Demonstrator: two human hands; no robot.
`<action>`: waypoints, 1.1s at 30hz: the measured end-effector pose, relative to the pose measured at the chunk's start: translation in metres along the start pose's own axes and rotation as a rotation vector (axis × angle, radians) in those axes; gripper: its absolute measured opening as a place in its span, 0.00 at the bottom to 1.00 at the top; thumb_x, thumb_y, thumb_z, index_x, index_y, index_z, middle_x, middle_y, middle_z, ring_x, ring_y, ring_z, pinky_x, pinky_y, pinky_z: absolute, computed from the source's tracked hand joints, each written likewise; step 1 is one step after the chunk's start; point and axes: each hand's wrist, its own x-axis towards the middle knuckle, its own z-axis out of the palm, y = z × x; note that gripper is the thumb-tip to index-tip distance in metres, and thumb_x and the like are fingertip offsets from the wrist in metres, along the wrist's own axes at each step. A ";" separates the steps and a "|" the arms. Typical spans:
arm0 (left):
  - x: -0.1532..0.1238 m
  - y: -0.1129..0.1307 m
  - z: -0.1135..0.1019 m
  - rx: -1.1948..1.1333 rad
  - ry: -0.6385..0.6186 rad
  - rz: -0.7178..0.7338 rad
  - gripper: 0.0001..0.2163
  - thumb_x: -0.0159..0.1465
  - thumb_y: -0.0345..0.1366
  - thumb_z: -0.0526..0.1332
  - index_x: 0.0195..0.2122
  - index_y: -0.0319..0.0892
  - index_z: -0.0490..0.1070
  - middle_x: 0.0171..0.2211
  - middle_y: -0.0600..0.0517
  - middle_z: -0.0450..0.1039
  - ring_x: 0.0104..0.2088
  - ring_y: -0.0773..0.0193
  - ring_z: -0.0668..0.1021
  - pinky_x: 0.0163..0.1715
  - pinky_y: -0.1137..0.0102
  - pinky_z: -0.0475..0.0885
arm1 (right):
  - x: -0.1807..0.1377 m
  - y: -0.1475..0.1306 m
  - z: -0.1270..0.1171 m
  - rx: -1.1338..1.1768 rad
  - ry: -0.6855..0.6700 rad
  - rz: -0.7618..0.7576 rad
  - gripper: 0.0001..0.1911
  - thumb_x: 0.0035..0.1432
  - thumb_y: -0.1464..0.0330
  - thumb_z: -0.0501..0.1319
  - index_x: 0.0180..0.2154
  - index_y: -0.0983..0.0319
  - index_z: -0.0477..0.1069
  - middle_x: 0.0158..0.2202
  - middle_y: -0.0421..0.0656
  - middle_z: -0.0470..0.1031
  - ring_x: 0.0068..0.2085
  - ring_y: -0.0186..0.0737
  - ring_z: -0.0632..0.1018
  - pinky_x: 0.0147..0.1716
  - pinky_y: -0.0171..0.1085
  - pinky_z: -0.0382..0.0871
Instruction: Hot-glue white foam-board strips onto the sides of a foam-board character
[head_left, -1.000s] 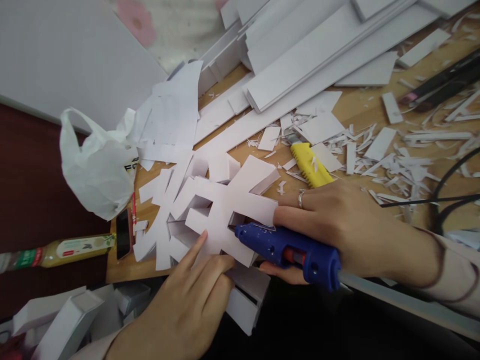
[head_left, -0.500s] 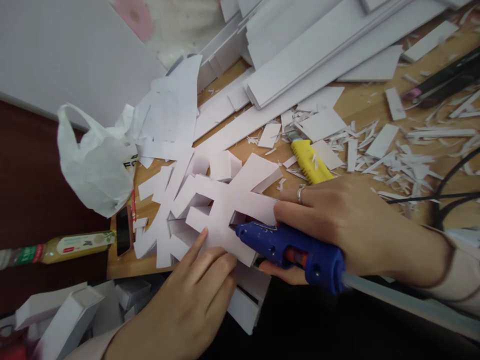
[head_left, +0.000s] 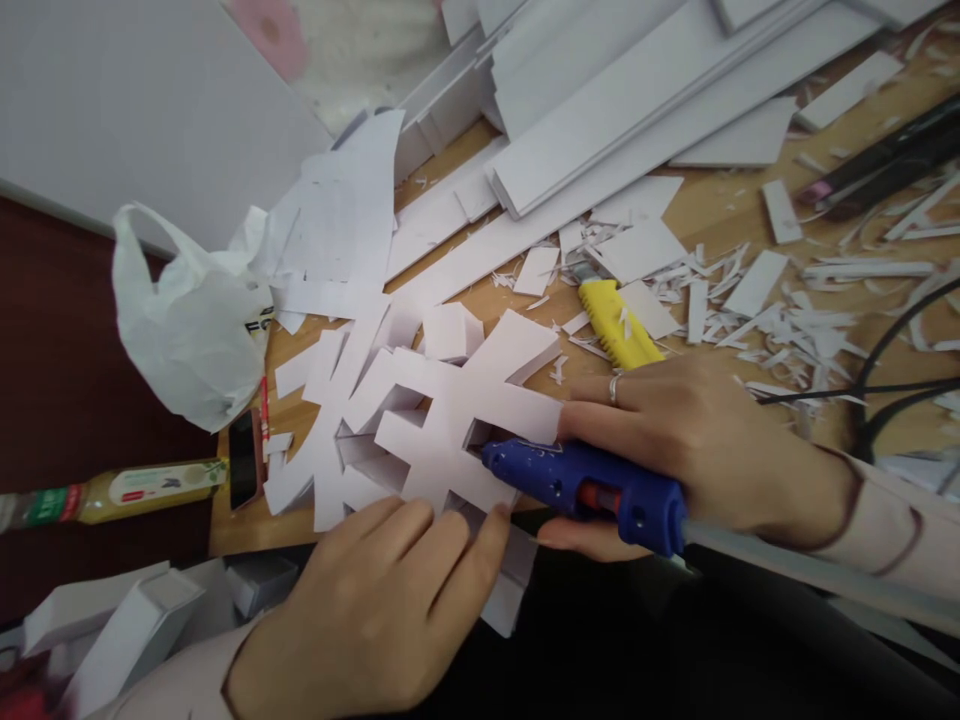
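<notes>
My right hand (head_left: 697, 450) is closed round a blue hot glue gun (head_left: 585, 490), a glue stick trailing from its back end. The gun's nozzle rests at a gap in a white foam-board character (head_left: 442, 410), a raised cut-out shape with thick side walls. With its fingers bent over the lower edge of that character, my left hand (head_left: 375, 600) grips it; the thumb is hidden. A second white cut-out character (head_left: 326, 430) lies just left of it. Near my right knuckles is a yellow utility knife (head_left: 619, 325).
White foam-board strips (head_left: 600, 130) are stacked at the back. Paper scraps (head_left: 780, 320) and black cables (head_left: 874, 390) lie to the right. A white plastic bag (head_left: 195, 320), a phone (head_left: 244, 460) and a bottle (head_left: 120, 492) are at the left. White box shapes (head_left: 135, 640) sit lower left.
My left hand has slid right along the character's lower edge, its fingers now more curled. The glue gun and my right hand have shifted slightly, nozzle still at the gap.
</notes>
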 end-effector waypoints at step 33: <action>0.072 0.011 0.027 -1.258 0.193 -0.632 0.12 0.73 0.36 0.52 0.52 0.46 0.73 0.20 0.61 0.75 0.22 0.70 0.78 0.25 0.76 0.70 | 0.016 -0.003 -0.023 1.534 0.089 0.797 0.32 0.57 0.39 0.51 0.22 0.60 0.66 0.21 0.41 0.70 0.10 0.25 0.54 0.09 0.31 0.47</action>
